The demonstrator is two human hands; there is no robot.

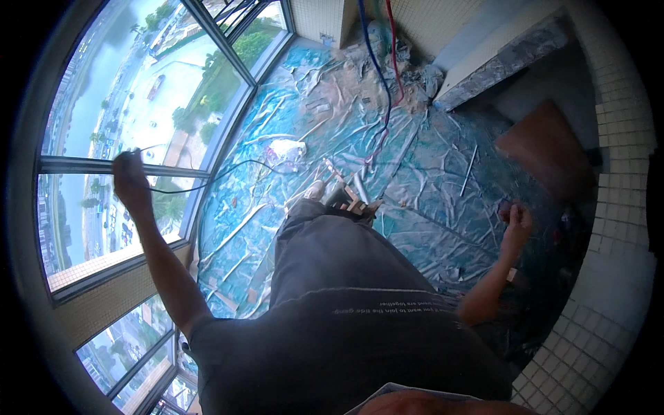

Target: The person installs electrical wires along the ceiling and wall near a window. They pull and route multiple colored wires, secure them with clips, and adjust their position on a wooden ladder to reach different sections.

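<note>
Black rubber-looking cable (206, 184) shows, in the head view, beside the wrist of the left hand (131, 181) and lies to the right of that hand's fingers. Its long axis runs crosswise, rising in a shallow arch before dipping toward a whitish plastic bag (285, 152). The left hand is clearly the nearer one; the right is well apart, on the far side of the body. The left fingers are bunched and curled in front of the window (228, 59), a thin dark strand (156, 146) sticking out to their right; blur leaves me unable to tell whether they pinch the cable. The right hand (517, 227) has its fingers folded in, a small dark object (506, 207) at their tips; whether it is gripped, I cannot tell. Crumpled blue-green sheeting (422, 187) spreads below and between both sets of fingers. Beyond the right fingertips lies a reddish-brown board (546, 149); a slim pale stick (469, 169) slants to their upper left.
</note>
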